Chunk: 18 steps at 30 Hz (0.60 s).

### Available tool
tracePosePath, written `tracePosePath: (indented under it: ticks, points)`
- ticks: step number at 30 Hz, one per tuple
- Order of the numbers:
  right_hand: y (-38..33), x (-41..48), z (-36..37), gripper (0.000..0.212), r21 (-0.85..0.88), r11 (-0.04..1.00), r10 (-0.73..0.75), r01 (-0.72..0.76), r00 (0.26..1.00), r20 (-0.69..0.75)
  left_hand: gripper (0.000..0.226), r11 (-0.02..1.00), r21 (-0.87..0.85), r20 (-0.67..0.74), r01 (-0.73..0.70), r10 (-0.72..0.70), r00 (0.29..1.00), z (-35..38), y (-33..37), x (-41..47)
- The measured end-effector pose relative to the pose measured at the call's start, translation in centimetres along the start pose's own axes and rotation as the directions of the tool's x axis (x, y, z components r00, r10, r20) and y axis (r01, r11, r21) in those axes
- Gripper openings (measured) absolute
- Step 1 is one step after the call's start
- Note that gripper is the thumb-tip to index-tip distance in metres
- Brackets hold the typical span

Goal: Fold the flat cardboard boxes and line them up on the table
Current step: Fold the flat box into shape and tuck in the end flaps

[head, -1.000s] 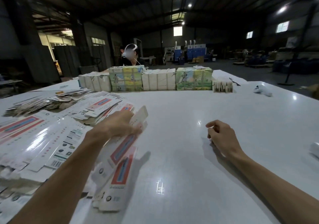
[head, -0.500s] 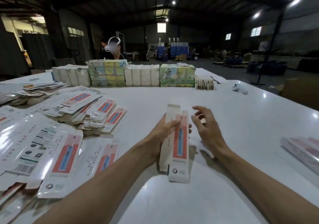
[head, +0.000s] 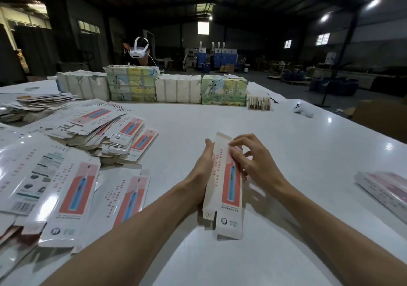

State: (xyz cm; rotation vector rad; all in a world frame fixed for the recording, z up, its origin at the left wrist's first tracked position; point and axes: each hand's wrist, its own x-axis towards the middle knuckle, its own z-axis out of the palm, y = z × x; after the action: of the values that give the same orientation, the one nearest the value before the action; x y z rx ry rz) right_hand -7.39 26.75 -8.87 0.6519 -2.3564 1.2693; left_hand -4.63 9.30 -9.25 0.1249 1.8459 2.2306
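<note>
A long white and red cardboard box point(head: 229, 195) with a blue toothbrush picture is held upright above the white table point(head: 286, 144) in front of me. My left hand point(head: 203, 171) grips its left side from behind. My right hand point(head: 253, 160) pinches its upper right edge with thumb and fingers. The box looks partly opened from flat. Piles of flat boxes point(head: 88, 131) of the same kind cover the table's left side. Folded boxes point(head: 387, 191) lie at the right edge.
Stacked bundles of printed packs point(head: 176, 87) form a row across the far side of the table. A person wearing a white headset point(head: 138, 50) stands behind them. A small white device point(head: 302, 109) lies at the far right, and a brown carton point(head: 381, 120) sits beyond the table's edge.
My left hand picked one flat box off the left pile and brought it to the middle. My right hand rose from the table and took hold of its upper edge.
</note>
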Motion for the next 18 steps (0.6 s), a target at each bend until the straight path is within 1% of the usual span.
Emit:
tracePosePath:
  ticks: [3, 5, 6, 7, 8, 10, 11, 12, 15, 16, 18]
  points:
    - [-0.8, 0.2, -0.1, 0.018, 0.186, 0.977, 0.105, -0.106, 0.994, 0.014, 0.07, 0.998, 0.062, -0.02, -0.013, 0.014, 1.0, -0.1, -0.2, 0.4]
    - [-0.9, 0.3, -0.2, 0.022, 0.243, 0.951, 0.188, -0.19, 0.982, 0.029, 0.067, 0.995, 0.103, -0.032, -0.016, 0.02, 0.999, -0.2, -0.2, 0.8]
    - [-0.9, 0.4, -0.3, 0.025, 0.276, 0.934, 0.222, -0.228, 0.974, 0.053, 0.068, 0.994, 0.112, -0.03, -0.014, 0.017, 0.999, 0.0, -0.1, 0.8]
    - [-0.9, 0.5, -0.5, 0.03, 0.35, 0.899, 0.246, -0.263, 0.965, 0.093, 0.07, 0.994, 0.109, -0.022, -0.01, 0.012, 1.0, 0.1, 0.0, 0.9]
    - [-1.0, 0.4, -0.7, 0.034, 0.466, 0.833, 0.261, -0.298, 0.955, 0.145, 0.072, 0.996, 0.09, -0.003, -0.002, 0.003, 1.0, 0.4, 0.1, 0.9]
    - [-1.4, 0.2, -1.2, 0.038, 0.671, 0.648, 0.269, -0.36, 0.932, 0.241, 0.072, 0.998, 0.056, 0.028, 0.015, -0.017, 0.999, 1.1, 0.4, 0.9]
    - [-1.5, 0.1, -1.3, 0.035, 0.719, 0.586, 0.263, -0.374, 0.927, 0.268, 0.07, 0.999, 0.051, 0.039, 0.021, -0.023, 0.999, 1.4, 0.4, 0.9]
    - [-1.5, 0.0, -1.4, 0.032, 0.739, 0.561, 0.254, -0.373, 0.927, 0.275, 0.068, 0.999, 0.038, 0.056, 0.031, -0.033, 0.998, 1.7, 0.4, 0.9]
    - [-1.8, -0.1, -0.9, 0.027, 0.74, 0.581, 0.249, -0.338, 0.94, 0.234, 0.062, 0.999, -0.016, 0.034, 0.035, -0.035, 0.999, 1.7, 0.4, 0.8]
    - [-1.7, -0.1, -0.6, 0.03, 0.742, 0.584, 0.257, -0.33, 0.942, 0.217, 0.059, 0.999, -0.032, 0.012, 0.023, -0.023, 1.0, 1.5, 0.4, 0.7]
    - [-1.6, -0.4, -0.2, 0.048, 0.731, 0.596, 0.263, -0.333, 0.941, 0.214, 0.056, 0.997, -0.065, -0.015, 0.03, -0.031, 0.999, 0.9, 0.6, 0.6]
